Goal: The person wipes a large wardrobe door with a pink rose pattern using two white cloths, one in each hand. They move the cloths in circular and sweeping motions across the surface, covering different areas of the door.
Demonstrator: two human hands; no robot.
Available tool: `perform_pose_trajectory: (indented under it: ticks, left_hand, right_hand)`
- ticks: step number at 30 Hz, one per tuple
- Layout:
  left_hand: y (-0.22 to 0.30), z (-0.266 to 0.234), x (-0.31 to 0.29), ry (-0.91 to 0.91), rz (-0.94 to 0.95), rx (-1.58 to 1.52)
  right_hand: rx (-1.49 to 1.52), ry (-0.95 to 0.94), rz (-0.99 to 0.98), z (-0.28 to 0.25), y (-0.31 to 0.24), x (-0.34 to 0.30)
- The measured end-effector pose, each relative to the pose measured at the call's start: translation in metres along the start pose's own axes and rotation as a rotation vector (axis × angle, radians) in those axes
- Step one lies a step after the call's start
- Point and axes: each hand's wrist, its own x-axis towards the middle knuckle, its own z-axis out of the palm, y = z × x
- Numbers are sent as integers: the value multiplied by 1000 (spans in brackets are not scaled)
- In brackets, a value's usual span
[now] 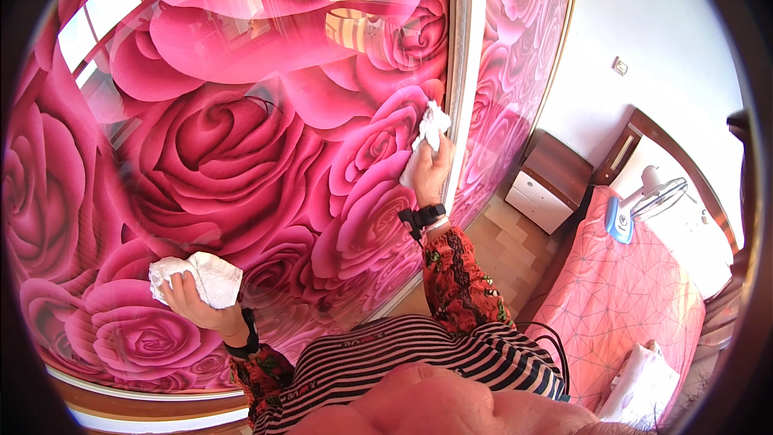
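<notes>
A glossy panel (225,161) printed with big pink roses fills the left and middle of the view. Against its lower part, my left hand (189,302) presses a folded white cloth (216,275), fingers spread over it. My right hand (435,167) is higher up, by the panel's right edge, gripping a crumpled white cloth (433,121) whose bunched end sticks up above the fingers. More white shows beneath that hand, along the panel. Whether the cloths are fabric or paper towel I cannot tell.
A pale upright frame (465,48) borders the panel; a second rose-printed panel (503,72) stands beyond it. At the right are a brown and white nightstand (550,181), a bed with a pink cover (620,290), a small fan (644,197) on it, and a white pillow (640,387).
</notes>
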Motion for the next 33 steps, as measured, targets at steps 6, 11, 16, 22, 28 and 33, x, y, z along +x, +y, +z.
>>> perform_pose_trajectory:
  ticks: [6, 11, 16, 22, 28, 33]
  left_hand:
    - [1, 1, 0, 14, 16, 13]
    - [0, 0, -3, -6, 3, 1]
    - [-3, 1, -7, 1, 4, -2]
    - [-2, 4, -8, 12, -5, 1]
    - [0, 2, -6, 2, 5, 2]
    - [-3, 0, -6, -9, 23, -8]
  right_hand:
    - [163, 49, 189, 4, 3, -2]
    - [146, 43, -41, 18, -39, 49]
    - [220, 52, -237, 36, -107, 102]
    - [238, -34, -512, 44, -183, 93]
    - [269, -120, -689, 41, -199, 68]
    - [207, 3, -506, 40, -160, 84]
